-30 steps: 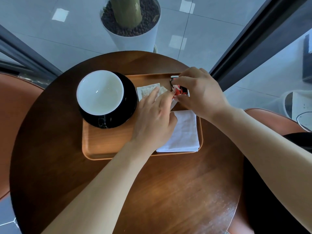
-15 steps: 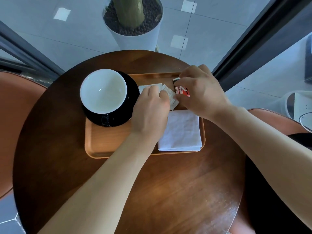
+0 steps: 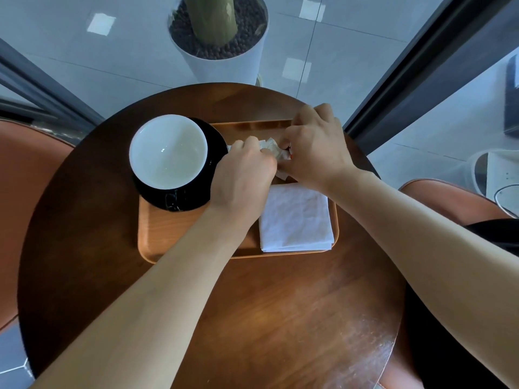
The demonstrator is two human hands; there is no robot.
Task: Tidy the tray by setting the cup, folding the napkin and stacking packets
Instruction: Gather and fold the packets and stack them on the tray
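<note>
A wooden tray point(image 3: 182, 240) lies on the round table. At its left a white cup point(image 3: 168, 151) stands upright on a black saucer point(image 3: 196, 196). A folded white napkin point(image 3: 296, 217) lies flat at the tray's front right. Behind the napkin both hands meet over the packets point(image 3: 276, 151). My left hand point(image 3: 241, 175) has its fingers curled on the pale packets. My right hand point(image 3: 314, 147) pinches them from the right, with a sliver of red packet showing under its fingers. Most of the packets are hidden by the hands.
The dark wood table point(image 3: 280, 318) ends close to the tray's far side. A white planter point(image 3: 222, 46) with pebbles stands on the floor just beyond. Orange-brown chair seats sit at the left point(image 3: 25, 192) and at the right point(image 3: 438, 192).
My left hand has closed over the pale packets and slid right toward the right hand. The red packet, plainly seen earlier, is now almost covered. Cup and napkin have not moved.
</note>
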